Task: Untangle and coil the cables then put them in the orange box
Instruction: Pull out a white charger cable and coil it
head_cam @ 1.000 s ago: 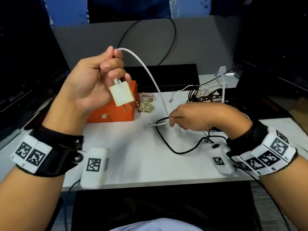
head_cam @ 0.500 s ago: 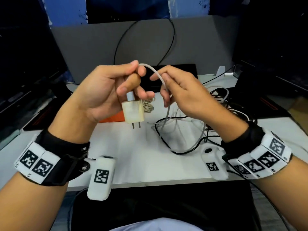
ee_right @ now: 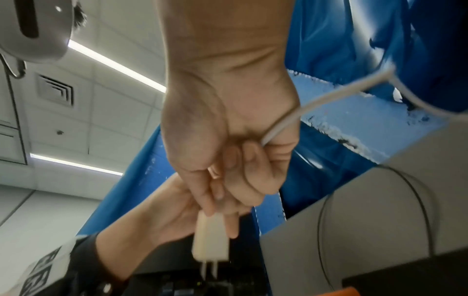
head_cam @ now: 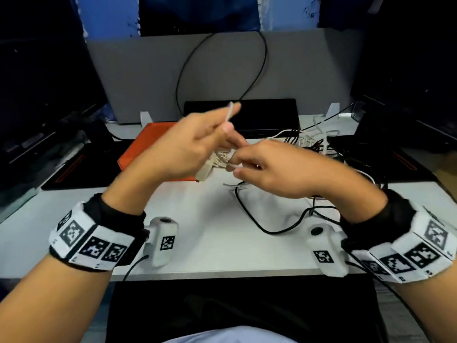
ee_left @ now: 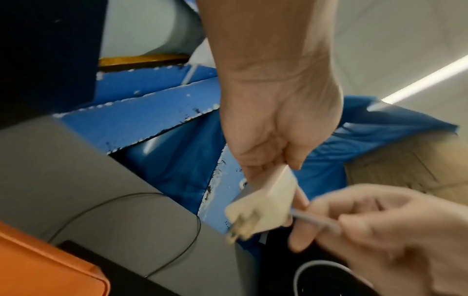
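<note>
Two hands raised | left hand [head_cam: 183,149] grips boxy white charger [ee_right: 210,238] | right hand [head_cam: 279,169] pinches its smooth white cable [ee_right: 316,104]

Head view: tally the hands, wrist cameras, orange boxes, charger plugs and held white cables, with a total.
hands: 2 (left hand, right hand)
wrist cameras: 2 (left wrist camera, right wrist camera)
orange box: 1
charger plug: 1
white cable: 1
Total: 7

orange box [head_cam: 148,142], white cable [ee_right: 316,104], cream plug [ee_right: 210,240]
</note>
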